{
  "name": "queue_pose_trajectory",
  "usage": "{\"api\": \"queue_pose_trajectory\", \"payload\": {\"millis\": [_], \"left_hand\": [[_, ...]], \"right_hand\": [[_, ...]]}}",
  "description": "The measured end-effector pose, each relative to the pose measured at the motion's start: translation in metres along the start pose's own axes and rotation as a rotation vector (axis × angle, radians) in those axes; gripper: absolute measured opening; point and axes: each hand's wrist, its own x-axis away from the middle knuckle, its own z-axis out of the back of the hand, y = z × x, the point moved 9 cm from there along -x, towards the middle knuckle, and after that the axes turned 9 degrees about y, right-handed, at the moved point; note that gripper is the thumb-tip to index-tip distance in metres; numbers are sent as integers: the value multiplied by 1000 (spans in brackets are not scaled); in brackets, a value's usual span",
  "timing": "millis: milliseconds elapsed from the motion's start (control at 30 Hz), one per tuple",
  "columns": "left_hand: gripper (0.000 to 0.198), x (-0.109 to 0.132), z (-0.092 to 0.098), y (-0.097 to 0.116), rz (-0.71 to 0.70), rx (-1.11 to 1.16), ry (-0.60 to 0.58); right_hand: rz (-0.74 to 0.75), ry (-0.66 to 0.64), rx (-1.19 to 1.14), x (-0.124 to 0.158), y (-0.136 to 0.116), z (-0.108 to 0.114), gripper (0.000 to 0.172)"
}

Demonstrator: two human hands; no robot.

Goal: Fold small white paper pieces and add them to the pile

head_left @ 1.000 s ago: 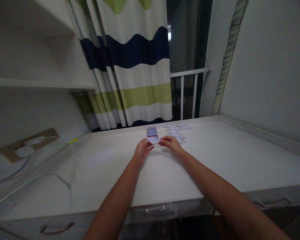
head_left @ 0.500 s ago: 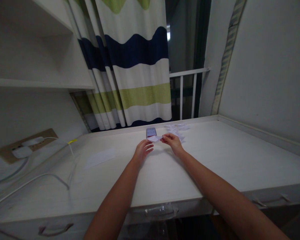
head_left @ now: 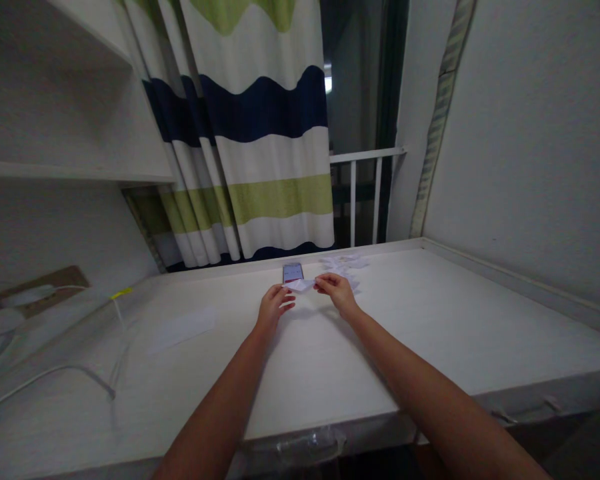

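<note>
Between my two hands a small folded white paper [head_left: 300, 285] is held above the white desk [head_left: 315, 373]. My left hand [head_left: 275, 305] pinches its left end with thumb and forefinger, the other fingers loosely curled apart. The opposite end sits in the fingertips of my right hand [head_left: 336, 291]. Right behind the paper a phone [head_left: 293, 271] with a lit screen stands near the desk's back edge, its lower part covered by the paper. Several folded white papers [head_left: 347, 261] lie in a pile beyond my right hand, which hides some of them.
A flat white sheet [head_left: 185, 328] lies on the desk's left part. White cables [head_left: 70, 368] run along the left side from plugs on a wall socket board [head_left: 35, 293]. A striped curtain [head_left: 275, 160] hangs behind the desk, beside a white railing [head_left: 365, 157].
The camera view has shifted, so the whole scene sits slightly further left and lower. Both hands keep hold of the folded paper, which looks a little more spread between them.
</note>
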Motion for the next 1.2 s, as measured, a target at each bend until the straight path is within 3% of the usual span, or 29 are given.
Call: {"api": "queue_pose_trajectory", "payload": {"millis": [133, 333, 567, 733, 833, 1000, 1200], "left_hand": [[24, -10, -9, 17, -84, -10, 18], [17, -33, -55, 36, -160, -99, -23], [6, -64, -137, 6, -202, -299, -135], [6, -89, -184, -15, -431, -526, -171], [6, -100, -205, -32, -489, -664, -208], [12, -105, -224, -48, -579, -846, -290], [17, -109, -220, -49, -595, -911, -309]], "right_hand": [[28, 16, 29, -9, -10, 2, 25], [95, 104, 40, -37, -39, 32, 24], [71, 263, 122, -76, -49, 110, 13], [12, 367, 161, -96, -38, 157, 3], [-27, 411, 178, -109, -25, 177, 6], [-64, 475, 257, -126, 1, 200, 9], [-82, 478, 447, -132, 19, 208, 9]]}}
